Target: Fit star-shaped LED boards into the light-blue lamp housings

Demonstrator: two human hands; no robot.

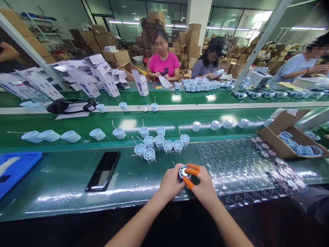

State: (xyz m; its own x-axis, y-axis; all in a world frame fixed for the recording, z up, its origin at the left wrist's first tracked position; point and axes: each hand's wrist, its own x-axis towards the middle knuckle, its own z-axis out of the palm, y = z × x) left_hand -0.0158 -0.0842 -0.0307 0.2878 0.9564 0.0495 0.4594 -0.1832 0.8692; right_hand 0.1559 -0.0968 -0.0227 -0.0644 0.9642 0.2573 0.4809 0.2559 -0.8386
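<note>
Two bare forearms (pixel 144 223) come in from the bottom edge and meet over a glossy green conveyor belt (pixel 64 195); the left hand (pixel 171 183) and the right hand (pixel 204 183) are both closed on a round pale-blue plastic housing with a silver centre (pixel 183 172), pinching it between them just above the belt; a thin wire (pixel 173 164) pokes up from its rim; orange rubber finger cots (pixel 192 170) sheathe fingers of the right hand; beyond that housing, a loose cluster of matching pale-blue housings (pixel 156 144) sits on the belt, several trailing thin wires; to its left lie a black smartphone (pixel 102 171) and, further out, a bright blue plastic tray (pixel 15 171); to its right a clear embossed plastic sheet (pixel 231 168) lies flat, and further out an open brown cardboard box (pixel 288 137) holds blue rings (pixel 300 145); far beyond the housing, across a second belt, a co-worker in a pink shirt (pixel 163 65) handles a white sheet (pixel 164 81), near white printed cartons (pixel 89 79) and stacked brown boxes (pixel 192 41).
</note>
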